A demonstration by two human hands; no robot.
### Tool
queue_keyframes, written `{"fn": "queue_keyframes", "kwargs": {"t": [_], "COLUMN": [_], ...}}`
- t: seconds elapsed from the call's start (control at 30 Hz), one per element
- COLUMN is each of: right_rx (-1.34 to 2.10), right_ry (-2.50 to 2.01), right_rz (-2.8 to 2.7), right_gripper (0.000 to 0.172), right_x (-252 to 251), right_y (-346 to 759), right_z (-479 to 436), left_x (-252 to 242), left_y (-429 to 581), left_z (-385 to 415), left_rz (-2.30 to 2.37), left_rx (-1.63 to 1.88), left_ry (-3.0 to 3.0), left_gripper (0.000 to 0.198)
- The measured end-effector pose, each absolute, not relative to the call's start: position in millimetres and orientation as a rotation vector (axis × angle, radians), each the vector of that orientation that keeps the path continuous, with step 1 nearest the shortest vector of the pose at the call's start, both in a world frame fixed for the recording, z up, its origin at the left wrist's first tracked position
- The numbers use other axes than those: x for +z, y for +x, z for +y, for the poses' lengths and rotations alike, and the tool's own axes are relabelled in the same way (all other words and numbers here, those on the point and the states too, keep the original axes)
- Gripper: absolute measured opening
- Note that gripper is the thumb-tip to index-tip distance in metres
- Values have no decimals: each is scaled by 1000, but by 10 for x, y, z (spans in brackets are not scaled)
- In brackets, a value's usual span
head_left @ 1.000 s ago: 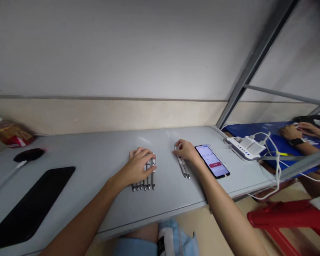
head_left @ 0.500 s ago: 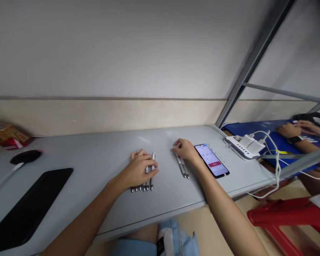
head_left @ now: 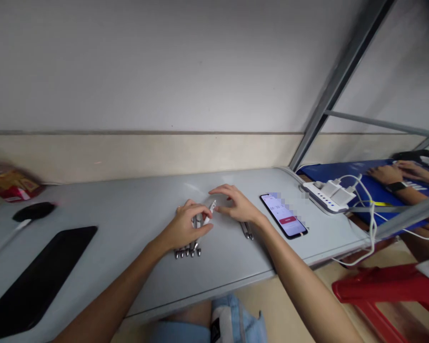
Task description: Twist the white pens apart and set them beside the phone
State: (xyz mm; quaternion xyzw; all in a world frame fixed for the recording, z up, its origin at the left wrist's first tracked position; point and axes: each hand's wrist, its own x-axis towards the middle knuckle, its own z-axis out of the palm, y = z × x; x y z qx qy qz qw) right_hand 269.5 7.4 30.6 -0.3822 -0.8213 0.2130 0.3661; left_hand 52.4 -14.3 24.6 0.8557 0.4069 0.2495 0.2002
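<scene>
Several silver pens (head_left: 187,250) lie side by side on the grey table (head_left: 135,209), tips toward me. My left hand (head_left: 185,226) rests over them, and its thumb and fingers pinch one pen (head_left: 209,213), tilting it up and to the right. My right hand (head_left: 235,206) hovers just right of that pen with fingers spread, open, fingertips close to the pen's upper end. Beneath my right wrist two more pens (head_left: 247,230) lie on the table.
A lit smartphone (head_left: 284,215) lies right of my hands. A white power strip (head_left: 325,196) with cables sits at the table's right end. A black pad (head_left: 35,281) and black mouse (head_left: 34,210) are on the left. Another person's hands (head_left: 396,172) work on a blue surface, far right.
My left hand has lifted the rightmost pen of the row and angled it rightward. My right hand left the two pens and moved left toward it, fingers opening.
</scene>
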Motion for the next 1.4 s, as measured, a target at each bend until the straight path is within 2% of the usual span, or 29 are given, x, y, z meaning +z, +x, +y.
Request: {"fn": "queue_keyframes", "kwargs": {"t": [0.17, 0.37, 0.6, 0.73, 0.87, 0.97, 1.17, 1.23, 1.4], "right_rx": [830, 909, 1307, 1427, 1494, 1406, 874, 819, 875], "right_ry": [-928, -1130, -1123, -1115, -1102, -1049, -989, -970, -1089], "right_rz": [-2115, -1842, -1746, -1690, -1677, -1759, -1945, -1898, -1878], "right_gripper": [20, 30, 50, 53, 48, 45, 29, 23, 28], "right_x": [301, 300, 298, 312, 345, 331, 280, 269, 241], "right_y": [2663, 2682, 2709, 2697, 2665, 2639, 2593, 2585, 2590], "right_z": [80, 122, 120, 104, 70, 60, 69, 72, 83], "left_x": [269, 218, 197, 198, 222, 247, 211, 178, 134], "left_y": [475, 446, 435, 426, 411, 391, 369, 373, 379], "left_z": [-101, -23, -15, -18, -19, -22, 5, 23, 33], "left_rz": [1096, 1228, 1378, 1422, 1452, 1501, 1553, 1555, 1527], "left_rx": [807, 863, 861, 825, 807, 793, 762, 775, 771], "left_ry": [2296, 2330, 2535, 2625, 2714, 2741, 2646, 2587, 2586], "left_gripper": [15, 21, 23, 23, 20, 18, 21, 21, 23]}}
